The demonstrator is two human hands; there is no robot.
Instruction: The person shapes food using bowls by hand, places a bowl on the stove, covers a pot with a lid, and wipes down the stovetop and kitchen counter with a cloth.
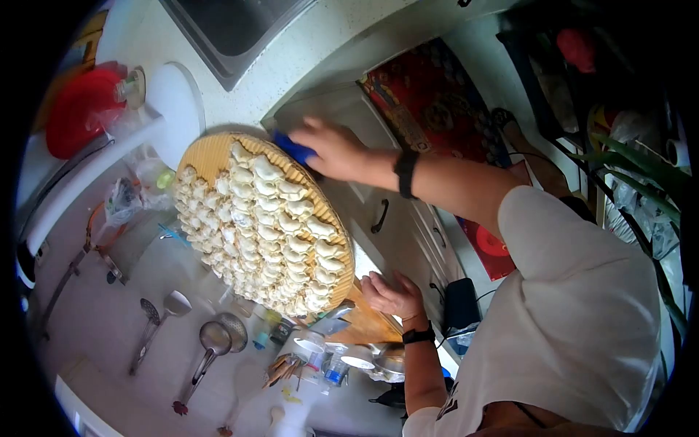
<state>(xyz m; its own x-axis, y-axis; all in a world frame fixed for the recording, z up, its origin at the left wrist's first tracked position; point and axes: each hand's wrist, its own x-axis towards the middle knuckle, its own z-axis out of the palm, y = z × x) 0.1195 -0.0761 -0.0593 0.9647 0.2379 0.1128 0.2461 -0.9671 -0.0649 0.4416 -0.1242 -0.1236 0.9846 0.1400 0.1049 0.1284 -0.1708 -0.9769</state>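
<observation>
My right hand (331, 151) is closed around a dark blue cloth (293, 148) at the counter edge, beside the rim of a round woven tray (206, 149). Many rows of pale dumplings (266, 226) cover most of this tray. My left hand (393, 295) is near the tray's other side, by the edge of a wooden board (368, 320). Its fingers are loosely bent and apart, with nothing seen in them. A dark band circles each wrist.
A sink (229, 36) is set into the counter beyond the tray. A red basin (84, 109) stands at the far side. Ladles (215, 339) and a spatula (177, 304) hang on the wall. Bowls (357, 357) stand near the board. Cabinet doors (393, 218) run below the counter.
</observation>
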